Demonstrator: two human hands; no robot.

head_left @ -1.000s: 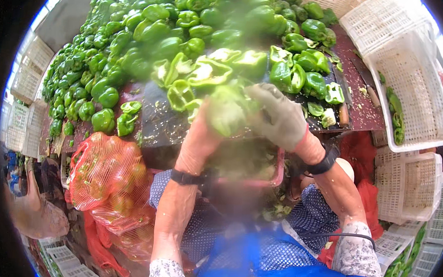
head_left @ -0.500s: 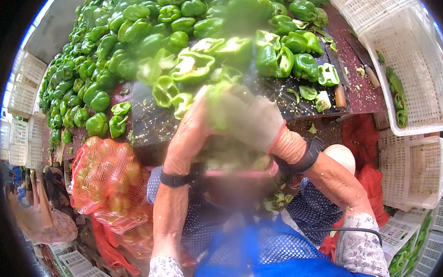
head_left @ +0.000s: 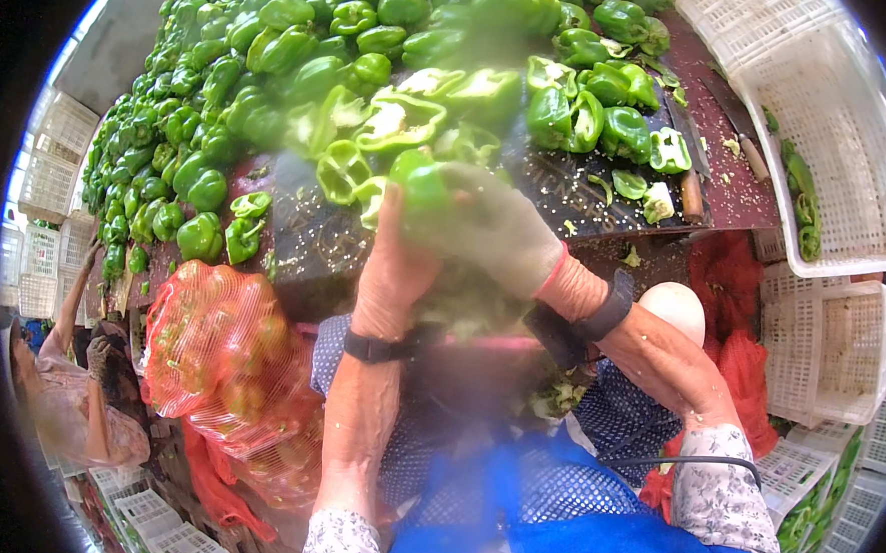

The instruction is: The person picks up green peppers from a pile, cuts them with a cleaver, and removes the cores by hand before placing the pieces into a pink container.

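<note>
In front of me, over the near edge of the dark board, both hands meet at a green bell pepper. My bare left hand grips it from the left, thumb up along its side. My right hand, in a pale glove, closes on it from the right; a hazy smear blurs its fingers, and anything else in them is hidden. Cut pepper halves lie just beyond, pale insides up. More cut peppers are at the board's right part, beside a wooden-handled knife.
A large heap of whole green peppers covers the table's left and far side. A red mesh sack stands at the left. White crates stand at the right, and another knife lies near them. At far left sits another person.
My hands have risen slightly and the pepper shows more clearly between them. The view has shifted a little. At far left, the other person has stretched an arm toward the heap.
</note>
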